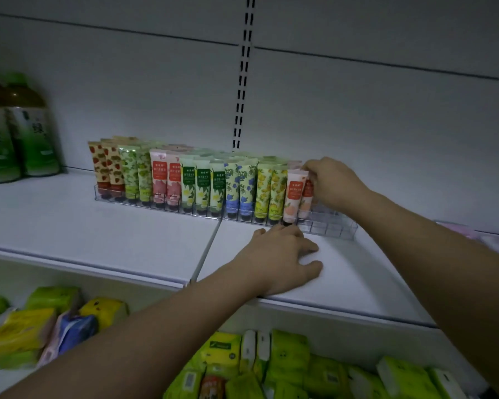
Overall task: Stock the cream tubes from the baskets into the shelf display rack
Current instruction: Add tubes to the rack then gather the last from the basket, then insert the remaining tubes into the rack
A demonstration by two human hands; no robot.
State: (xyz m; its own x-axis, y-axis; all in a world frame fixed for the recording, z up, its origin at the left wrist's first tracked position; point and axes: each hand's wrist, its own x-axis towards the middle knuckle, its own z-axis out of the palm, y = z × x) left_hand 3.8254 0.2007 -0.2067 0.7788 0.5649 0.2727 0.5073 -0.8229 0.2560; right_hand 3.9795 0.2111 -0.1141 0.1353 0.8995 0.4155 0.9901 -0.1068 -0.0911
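Pinching the top edge of a peach cream tube (306, 197), the right hand (333, 184) is holding it upright in the clear display rack (333, 226) on the white shelf (98, 226), its long axis vertical, cap down and crimped end up. A second peach tube (293, 197) is standing just beside it on the left, touching it. The left hand (280, 257) is resting flat on the shelf in front of the rack, fingers relaxed and gripping nothing, its fingertips near the rack's front wall. The other tubes (202, 182) are standing in the rack in upright rows, caps down, grouped by print. The rack's right-end compartments are sitting beyond the right hand. 2 green tea bottles (15, 133) are standing at the shelf's left end, well apart from the rack. Tissue packs (285, 367) are lying on the shelf below.
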